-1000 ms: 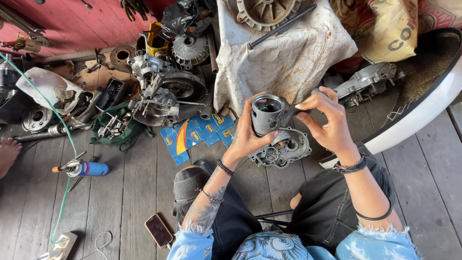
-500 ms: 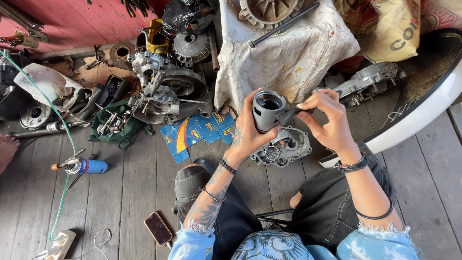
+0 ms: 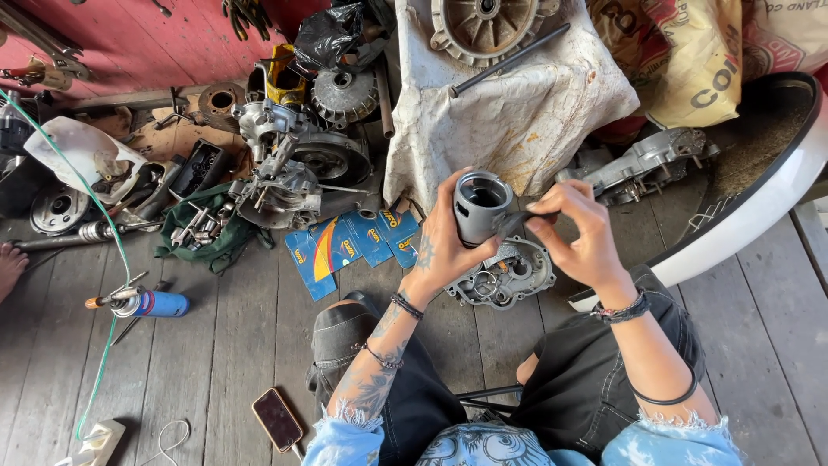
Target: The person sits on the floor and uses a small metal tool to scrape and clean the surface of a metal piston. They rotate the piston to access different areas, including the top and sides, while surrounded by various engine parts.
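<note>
My left hand (image 3: 440, 246) grips a grey metal engine cylinder (image 3: 479, 205) from behind, its open bore facing up. My right hand (image 3: 582, 233) pinches a small dark strip (image 3: 511, 224) against the cylinder's right side. Both hands hover above a grey metal engine casing (image 3: 504, 274) that lies on the wooden floor between my knees.
Blue and orange packets (image 3: 345, 246) lie left of the casing. Engine parts (image 3: 289, 168) crowd the back left. A blue gas torch (image 3: 142, 303), a phone (image 3: 277, 419), a white cloth-covered heap (image 3: 509, 112) and a white curved panel (image 3: 750, 216) surround me.
The cylinder has been lifted slightly and turned in my left hand; my right hand now presses the dark strip against its side.
</note>
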